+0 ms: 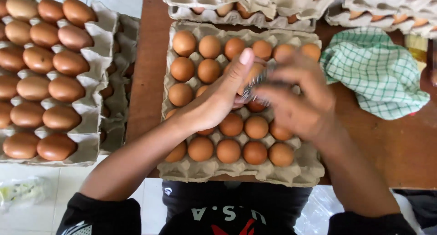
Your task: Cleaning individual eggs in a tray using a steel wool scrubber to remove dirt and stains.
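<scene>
Egg in my left hand, scrubber in my right, over the tray

My left hand (218, 98) is clasped around a brown egg (252, 73) above the grey carton tray (236, 171) on the brown table (145, 71); my right hand (296, 98), blurred, grips a small metallic scouring pad (255, 87) against the egg. A green checked cloth (375, 71) lies just right of the tray, and stacked egg trays (54, 75) stand to the left
</scene>
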